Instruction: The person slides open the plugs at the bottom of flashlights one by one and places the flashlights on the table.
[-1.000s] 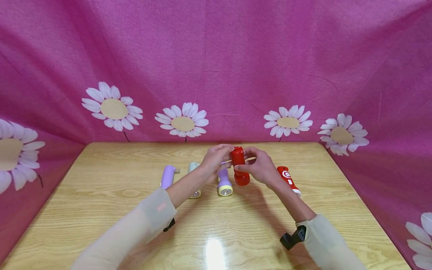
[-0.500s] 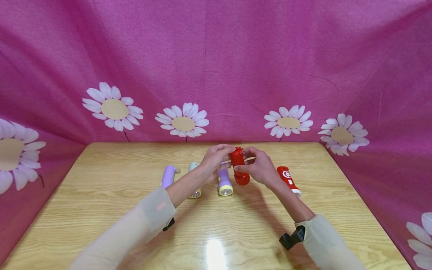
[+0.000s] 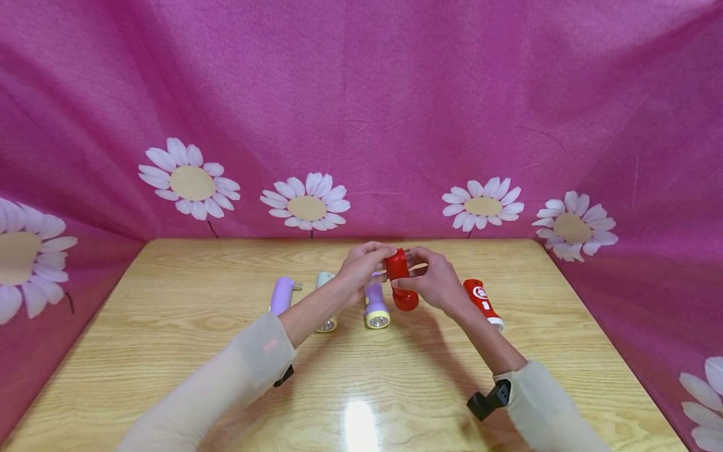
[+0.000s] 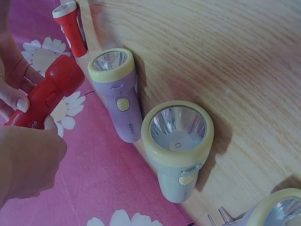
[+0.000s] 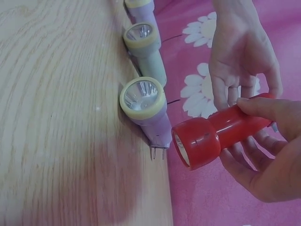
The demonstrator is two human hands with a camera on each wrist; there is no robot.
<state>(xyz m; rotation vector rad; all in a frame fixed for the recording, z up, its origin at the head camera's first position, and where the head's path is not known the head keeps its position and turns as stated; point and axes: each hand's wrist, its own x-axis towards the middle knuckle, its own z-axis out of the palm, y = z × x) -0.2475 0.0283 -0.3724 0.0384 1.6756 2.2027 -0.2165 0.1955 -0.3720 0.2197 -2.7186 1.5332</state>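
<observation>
A red flashlight [image 3: 398, 270] is held up above the table, its head pointing down and toward me. My left hand [image 3: 361, 267] pinches its tail end, with the thumb laid at the top. From the other side my right hand [image 3: 436, 281] grips the body between thumb and fingers. In the right wrist view the lens sits in the wide red head [image 5: 197, 143], and the right thumb lies along the barrel. A switch shows on the flashlight's side [image 4: 51, 100] in the left wrist view. The fingers partly cover the tail.
Behind the left hand lie a purple flashlight [image 3: 375, 307], a pale green flashlight [image 3: 326, 323] and another purple one [image 3: 281, 295] with plug prongs out. A red-and-white flashlight [image 3: 482, 301] lies to the right. A pink flowered cloth [image 3: 395, 125] hangs at the wooden table's [image 3: 339, 389] back edge.
The red flashlight's tail end has tipped very slightly between the hands. Both hands keep their hold, and the other flashlights have not moved.
</observation>
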